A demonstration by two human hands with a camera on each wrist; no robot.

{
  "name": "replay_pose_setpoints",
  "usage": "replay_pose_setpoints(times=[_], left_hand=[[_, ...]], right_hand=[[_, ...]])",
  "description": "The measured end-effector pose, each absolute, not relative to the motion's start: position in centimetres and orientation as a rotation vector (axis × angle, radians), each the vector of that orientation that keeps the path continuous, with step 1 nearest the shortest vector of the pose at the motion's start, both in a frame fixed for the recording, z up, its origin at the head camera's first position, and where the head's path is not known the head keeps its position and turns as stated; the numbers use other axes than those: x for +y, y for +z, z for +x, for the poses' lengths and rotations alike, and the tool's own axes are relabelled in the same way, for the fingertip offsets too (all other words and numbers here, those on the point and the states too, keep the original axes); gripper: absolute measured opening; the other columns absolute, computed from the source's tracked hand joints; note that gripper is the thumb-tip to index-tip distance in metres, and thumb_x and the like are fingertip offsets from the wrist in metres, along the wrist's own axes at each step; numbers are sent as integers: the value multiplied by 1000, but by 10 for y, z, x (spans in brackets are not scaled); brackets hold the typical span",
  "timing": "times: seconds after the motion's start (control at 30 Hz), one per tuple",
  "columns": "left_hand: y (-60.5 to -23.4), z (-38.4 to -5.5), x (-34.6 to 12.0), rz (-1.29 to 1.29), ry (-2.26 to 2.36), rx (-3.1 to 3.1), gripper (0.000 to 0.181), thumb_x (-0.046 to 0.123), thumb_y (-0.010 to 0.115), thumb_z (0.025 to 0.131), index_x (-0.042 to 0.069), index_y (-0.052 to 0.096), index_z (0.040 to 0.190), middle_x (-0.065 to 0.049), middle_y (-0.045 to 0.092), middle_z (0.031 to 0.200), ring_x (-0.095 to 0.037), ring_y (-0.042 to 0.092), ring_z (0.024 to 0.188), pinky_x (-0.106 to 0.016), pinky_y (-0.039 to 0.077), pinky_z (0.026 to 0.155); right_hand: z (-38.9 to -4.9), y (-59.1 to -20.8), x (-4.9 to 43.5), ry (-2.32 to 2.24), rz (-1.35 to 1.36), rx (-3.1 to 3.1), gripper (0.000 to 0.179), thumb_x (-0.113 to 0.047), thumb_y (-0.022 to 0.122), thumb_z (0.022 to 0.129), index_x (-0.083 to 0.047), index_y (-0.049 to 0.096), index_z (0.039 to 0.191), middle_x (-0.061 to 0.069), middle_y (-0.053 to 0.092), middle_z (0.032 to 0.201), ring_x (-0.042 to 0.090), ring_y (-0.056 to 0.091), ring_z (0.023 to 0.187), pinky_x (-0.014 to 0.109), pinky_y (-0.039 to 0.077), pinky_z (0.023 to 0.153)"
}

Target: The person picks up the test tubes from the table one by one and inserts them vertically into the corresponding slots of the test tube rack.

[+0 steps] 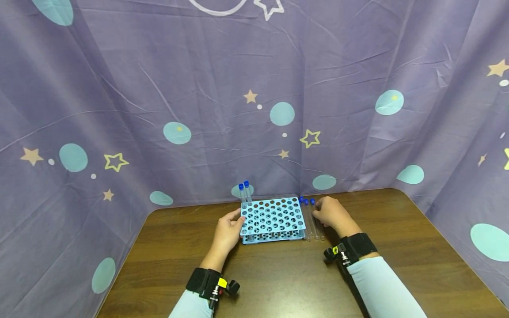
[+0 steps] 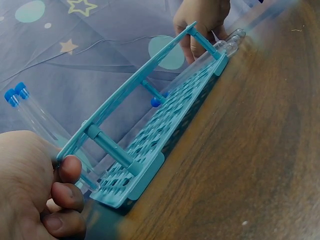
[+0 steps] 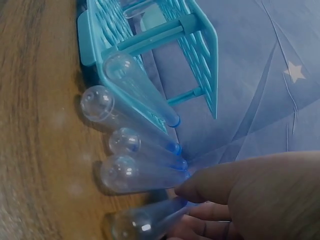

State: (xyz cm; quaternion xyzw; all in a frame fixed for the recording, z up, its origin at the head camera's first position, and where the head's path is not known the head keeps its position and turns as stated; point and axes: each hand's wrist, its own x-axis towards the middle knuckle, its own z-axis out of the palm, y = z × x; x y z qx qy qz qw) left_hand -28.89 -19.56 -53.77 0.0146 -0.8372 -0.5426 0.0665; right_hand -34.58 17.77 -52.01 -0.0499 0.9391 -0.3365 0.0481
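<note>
Head view: light-blue rack sits upright on the wooden table, just below frame centre, toward 6 o'clock. Left hand at the rack's 9 o'clock end, fingers curled, gripping the top plate's edge. Two blue-capped tubes stand in the rack at its 10 to 11 o'clock corner. Right hand at 3 o'clock, thumb and fingers pinching the capped end of one clear tube. Four loose tubes lie between it and the rack, caps toward 12 o'clock. Patterned purple curtain behind, 12 o'clock.
</note>
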Motion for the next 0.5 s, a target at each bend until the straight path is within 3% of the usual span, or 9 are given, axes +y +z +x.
replay_pose_setpoints(times=[0.27,0.5], left_hand=[[-539,-289,-195,59,-1645,-2528,49,21,70,112,-1,66,156,-10,82,80,-12,68,60,-28,58,62],[-537,-289,-195,50,-1632,-2537,49,21,69,113,-1,66,156,-2,74,68,-14,65,57,-27,53,56]], right_hand=[[-345,-521,178,-927,-118,2912,46,-19,79,98,9,74,135,25,82,113,20,75,60,37,64,65],[-345,-519,179,-884,-131,2927,47,-21,81,97,8,76,134,25,83,114,20,75,60,40,65,68]])
